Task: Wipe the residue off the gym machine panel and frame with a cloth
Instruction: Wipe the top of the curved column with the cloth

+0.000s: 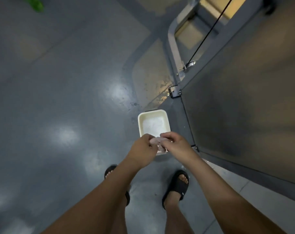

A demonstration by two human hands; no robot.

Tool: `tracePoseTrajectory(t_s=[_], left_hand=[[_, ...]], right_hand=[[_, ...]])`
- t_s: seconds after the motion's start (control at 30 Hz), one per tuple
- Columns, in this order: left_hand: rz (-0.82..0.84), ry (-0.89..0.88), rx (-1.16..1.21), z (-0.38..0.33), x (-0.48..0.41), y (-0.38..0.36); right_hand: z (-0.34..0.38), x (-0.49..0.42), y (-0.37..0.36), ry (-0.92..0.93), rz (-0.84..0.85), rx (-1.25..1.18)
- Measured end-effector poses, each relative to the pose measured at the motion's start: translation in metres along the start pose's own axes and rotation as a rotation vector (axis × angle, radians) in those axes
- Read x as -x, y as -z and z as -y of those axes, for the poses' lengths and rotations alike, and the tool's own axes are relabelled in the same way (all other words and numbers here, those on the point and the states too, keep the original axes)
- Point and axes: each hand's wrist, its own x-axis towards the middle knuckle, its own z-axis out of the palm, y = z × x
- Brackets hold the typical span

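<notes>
- The floor (67,81) lies open and glossy to my left. To my right it is closed off by the gym machine panel (244,107), whose near edge runs just beside my right forearm.
- The grey frame (174,48) stands beyond the panel's far corner, with a black cable (209,29) slanting across it.
- A cream basin (140,122) sits on the floor, near the panel's edge and ahead of my feet in black sandals (179,184).
- My left hand (141,149) and right hand (175,143) are held forward over the basin's near rim, fingers curled.
- Both pinch the pale cloth (157,141) bunched between them, clear of panel and frame.
</notes>
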Motion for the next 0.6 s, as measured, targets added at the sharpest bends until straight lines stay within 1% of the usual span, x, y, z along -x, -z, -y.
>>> tracePoseTrajectory(t_s=[0.13, 0.2, 0.27, 0.37, 0.5, 0.57, 0.6], left_hand=[[0.029, -0.052, 0.395, -0.058, 0.094, 0.052], [0.015, -0.122, 0.521, -0.084, 0.135, 0.072], [-0.004, -0.156, 0.616, -0.113, 0.177, 0.090], [0.061, -0.227, 0.674, -0.150, 0.231, 0.107], [0.099, -0.316, 0.611, -0.192, 0.295, 0.123], [0.134, -0.362, 0.563, -0.204, 0.312, 0.129], [0.148, -0.368, 0.555, -0.208, 0.322, 0.129]], right_hand=[[0.065, 0.096, 0.020, 0.082, -0.020, -0.041], [0.097, 0.146, 0.028, 0.105, -0.028, -0.090], [0.125, 0.194, 0.033, 0.150, -0.040, -0.117], [0.153, 0.258, 0.035, 0.240, -0.099, -0.090], [0.174, 0.325, 0.047, 0.365, -0.311, -0.148], [0.177, 0.339, 0.054, 0.406, -0.361, -0.181], [0.179, 0.351, 0.058, 0.436, -0.360, -0.202]])
